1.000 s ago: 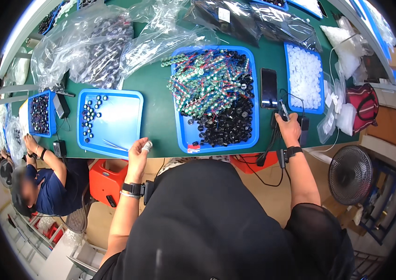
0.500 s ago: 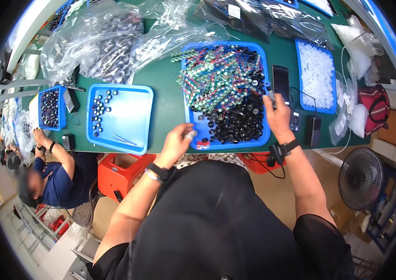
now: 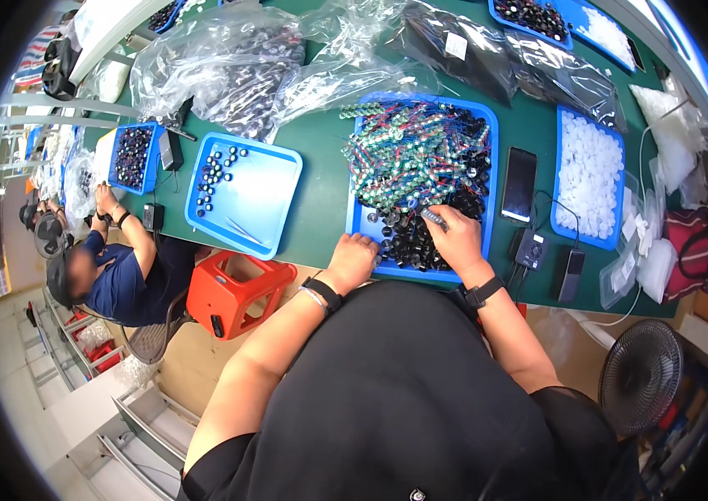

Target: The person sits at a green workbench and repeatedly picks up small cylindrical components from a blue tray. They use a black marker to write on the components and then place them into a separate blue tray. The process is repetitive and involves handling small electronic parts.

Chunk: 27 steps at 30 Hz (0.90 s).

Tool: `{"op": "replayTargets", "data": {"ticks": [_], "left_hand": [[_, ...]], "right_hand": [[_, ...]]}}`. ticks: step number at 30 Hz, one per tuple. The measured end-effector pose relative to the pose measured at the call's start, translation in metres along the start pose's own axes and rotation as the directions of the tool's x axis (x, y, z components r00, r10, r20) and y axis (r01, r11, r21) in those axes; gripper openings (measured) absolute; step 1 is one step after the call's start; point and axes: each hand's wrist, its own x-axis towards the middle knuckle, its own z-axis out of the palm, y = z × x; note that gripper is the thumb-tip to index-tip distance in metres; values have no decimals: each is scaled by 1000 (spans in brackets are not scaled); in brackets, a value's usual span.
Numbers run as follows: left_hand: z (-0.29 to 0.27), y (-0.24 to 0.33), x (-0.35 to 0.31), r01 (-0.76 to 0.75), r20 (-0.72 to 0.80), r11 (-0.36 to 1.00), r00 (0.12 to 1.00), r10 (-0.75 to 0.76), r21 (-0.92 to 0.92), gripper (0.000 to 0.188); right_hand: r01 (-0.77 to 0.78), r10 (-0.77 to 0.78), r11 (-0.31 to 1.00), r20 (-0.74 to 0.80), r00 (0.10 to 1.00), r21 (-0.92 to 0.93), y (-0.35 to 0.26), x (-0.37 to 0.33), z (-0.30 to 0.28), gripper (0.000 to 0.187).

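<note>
My right hand is closed round a grey ribbed rod-shaped tool, over the lower part of a large blue tray. Its working end cannot be made out. Beneath it lies a heap of small black round caps. Small green circuit boards with red and blue wires are piled in the tray's upper part. At the tray's lower left corner is my left hand, fingers curled together. Whatever it holds is hidden under the fingers.
A blue tray with a few dark capped pieces and tweezers lies left. To the right are a phone, a tray of white pieces and small black boxes with cables. Plastic bags lie behind. A co-worker sits left.
My right hand has moved left and down from the tray's right rim to over the black caps, with the tool. My left hand's small pale piece no longer shows. The view has shifted.
</note>
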Motion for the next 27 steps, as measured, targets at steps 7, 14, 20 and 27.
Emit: {"op": "replayTargets", "data": {"ticks": [7, 14, 20, 27], "left_hand": [[8, -2, 1, -56, -22, 990, 998, 54, -132, 20], [-19, -34, -1, 53, -110, 617, 969, -222, -785, 36], [-65, -51, -14, 108, 120, -59, 957, -263, -992, 28], [-81, -45, -23, -28, 10, -151, 970, -244, -988, 34]], "right_hand": [[29, 63, 920, 222, 973, -390, -3, 3, 21, 27], [-381, 375, 924, 223, 900, -20, -18, 14, 4, 21], [-130, 165, 967, 148, 975, -221, -21, 8, 14, 25], [-42, 135, 906, 192, 972, -421, -16, 9, 25, 24]]}}
